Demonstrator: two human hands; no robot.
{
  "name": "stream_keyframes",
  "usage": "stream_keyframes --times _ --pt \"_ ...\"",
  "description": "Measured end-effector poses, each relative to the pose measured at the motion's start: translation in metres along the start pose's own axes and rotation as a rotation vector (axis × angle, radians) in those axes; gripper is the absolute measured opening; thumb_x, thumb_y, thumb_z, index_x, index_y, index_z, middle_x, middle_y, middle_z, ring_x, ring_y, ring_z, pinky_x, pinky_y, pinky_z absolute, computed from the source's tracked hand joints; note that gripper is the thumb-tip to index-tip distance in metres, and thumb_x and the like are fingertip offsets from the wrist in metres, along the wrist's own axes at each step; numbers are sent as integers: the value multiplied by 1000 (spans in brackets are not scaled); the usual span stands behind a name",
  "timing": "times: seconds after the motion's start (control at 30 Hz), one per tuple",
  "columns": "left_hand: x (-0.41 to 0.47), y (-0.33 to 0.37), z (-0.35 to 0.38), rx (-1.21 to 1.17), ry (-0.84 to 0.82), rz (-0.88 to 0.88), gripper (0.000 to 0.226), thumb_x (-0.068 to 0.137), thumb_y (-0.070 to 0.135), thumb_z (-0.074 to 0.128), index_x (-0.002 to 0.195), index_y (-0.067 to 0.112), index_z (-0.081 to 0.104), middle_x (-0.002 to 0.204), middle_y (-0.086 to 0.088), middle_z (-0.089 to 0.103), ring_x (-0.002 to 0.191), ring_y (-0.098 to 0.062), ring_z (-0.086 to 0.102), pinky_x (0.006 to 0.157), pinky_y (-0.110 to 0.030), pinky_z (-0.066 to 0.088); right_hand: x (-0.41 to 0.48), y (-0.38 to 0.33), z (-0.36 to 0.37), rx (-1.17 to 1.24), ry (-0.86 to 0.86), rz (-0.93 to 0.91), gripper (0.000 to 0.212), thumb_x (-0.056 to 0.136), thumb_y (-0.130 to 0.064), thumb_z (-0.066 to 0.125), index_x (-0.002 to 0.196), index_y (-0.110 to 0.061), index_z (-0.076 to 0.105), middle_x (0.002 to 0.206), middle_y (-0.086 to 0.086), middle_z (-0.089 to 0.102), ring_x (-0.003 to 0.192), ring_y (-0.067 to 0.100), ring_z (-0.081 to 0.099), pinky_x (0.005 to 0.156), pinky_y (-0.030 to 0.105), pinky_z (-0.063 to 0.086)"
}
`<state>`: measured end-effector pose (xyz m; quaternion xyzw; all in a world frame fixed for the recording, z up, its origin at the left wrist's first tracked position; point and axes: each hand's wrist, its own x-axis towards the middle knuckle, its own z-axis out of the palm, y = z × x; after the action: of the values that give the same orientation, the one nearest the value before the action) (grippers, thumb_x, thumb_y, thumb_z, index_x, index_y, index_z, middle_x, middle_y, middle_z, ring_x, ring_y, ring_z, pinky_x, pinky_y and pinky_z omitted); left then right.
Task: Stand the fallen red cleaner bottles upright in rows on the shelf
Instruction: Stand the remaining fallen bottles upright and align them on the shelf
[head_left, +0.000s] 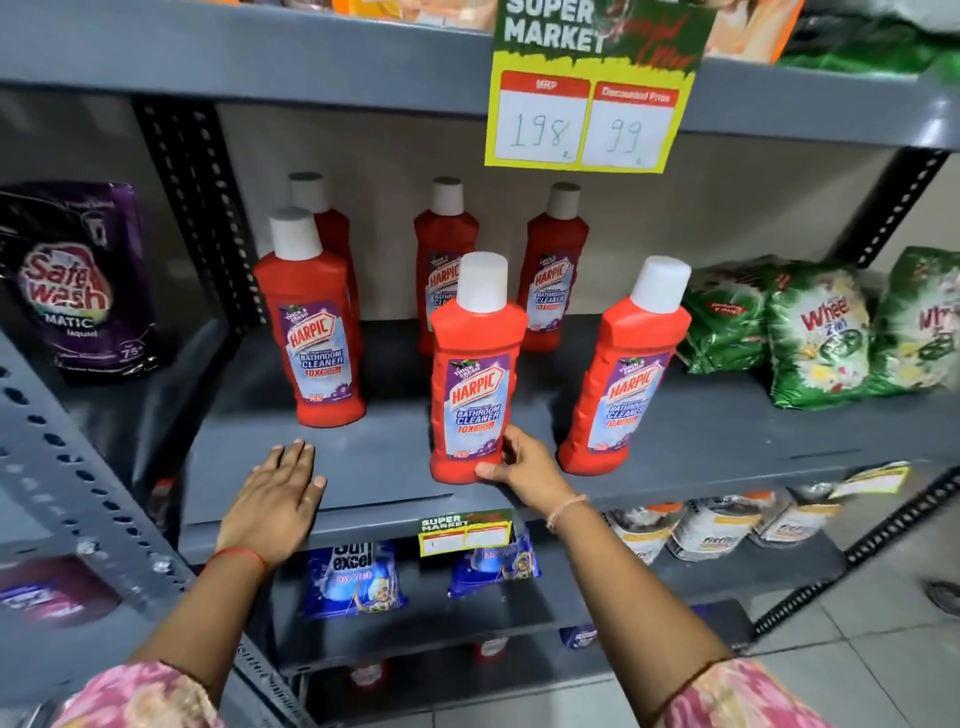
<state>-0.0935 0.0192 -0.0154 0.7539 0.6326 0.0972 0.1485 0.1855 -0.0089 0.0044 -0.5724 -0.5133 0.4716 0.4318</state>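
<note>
Head camera looks down on the red plastic cleaner bottle with the white cap and purple label (475, 374), which stands upright at the middle of the front row on the grey metal shelf (691, 441), close to the front edge. The right hand (522, 467) holds it low at the base, thumb across the bottom front corner and fingers wrapped round its right side. To finish this step well, I would press the base flat on the shelf, turn the label square to the front, and line it up with the left front bottle (317, 322) and the right front bottle (621, 374), which leans a little to the right and may want straightening next. Letting go slowly matters, since the bottle is tall and narrow and sits near the lip. Behind stand three more red bottles in the back row (447, 244), all upright; none lies fallen in view. The right forearm reaches up from lower right with the wrist bent slightly inward. The left hand (280, 493) lies flat and empty, palm down, fingers spread lightly on the bare shelf in front of the left bottle, apart from it, probably as a brace.
</note>
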Motion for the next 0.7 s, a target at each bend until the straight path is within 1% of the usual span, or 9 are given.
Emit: stream_keyframes --times 0.13,0.2,0.23,0.3,0.37,0.47,0.57,0.63,0.7 --pt "-2 -2 -4 -20 -4 -28 54 95 32 25 143 11 12 157 -7 9 146 -23 3 121 -38 6 -9 3 -2 24 8 -11 69 69 12 67 129 -5 39 127 8 52 123 23 47 103 34 38" --pt "-5 -10 -9 -27 15 -80 54 95 30 26 143 9 12 157 -10 10 146 -25 3 121 -39 6 -29 11 4 0 207 -104 65 69 2 70 126 -19 47 122 -6 55 119 19 50 104 38 41" --pt "-6 -15 -11 -24 18 -102 53 95 29 26 142 8 13 157 -11 10 146 -26 4 121 -40 6 -44 15 13 -56 335 -198 48 73 -8 68 115 -27 54 114 -17 58 112 16 54 100 38 45" --pt "-6 -24 -16 -27 22 -130 53 96 29 26 142 7 12 157 -11 10 146 -26 3 121 -39 6 -68 9 50 -219 451 -444 15 80 -22 59 93 -29 61 97 -21 59 95 5 56 91 21 45" --pt "-6 -29 -19 -40 29 -137 53 96 29 25 142 7 12 157 -11 10 146 -25 4 122 -38 6 -71 -6 96 -262 358 -573 12 82 -20 57 91 -21 64 94 -13 63 92 4 54 89 8 39" --pt "-6 -30 -17 -28 47 -121 53 96 29 24 143 8 11 157 -10 10 146 -24 4 122 -38 6 -28 -23 141 -227 97 -378 46 80 -15 63 125 -13 49 128 5 54 118 10 47 104 16 34" --pt "-6 -31 -14 -6 68 -116 53 96 30 24 143 9 11 157 -9 10 146 -23 4 121 -36 6 28 -31 157 -228 87 -216 81 71 -11 73 138 -11 27 146 10 33 134 20 32 113 28 25" --pt "-3 -33 -13 -8 85 -114 53 95 30 23 143 8 12 157 -9 11 146 -23 5 121 -36 7 59 -36 158 -200 138 -132 84 66 -9 77 135 -5 29 141 15 38 130 26 37 106 27 28" --pt "-1 -33 -12 -7 87 -122 56 92 34 16 143 9 13 156 -9 12 146 -22 6 121 -36 8 84 -40 157 -164 139 -50 70 64 -8 78 124 -3 41 129 19 49 118 32 48 99 31 37"
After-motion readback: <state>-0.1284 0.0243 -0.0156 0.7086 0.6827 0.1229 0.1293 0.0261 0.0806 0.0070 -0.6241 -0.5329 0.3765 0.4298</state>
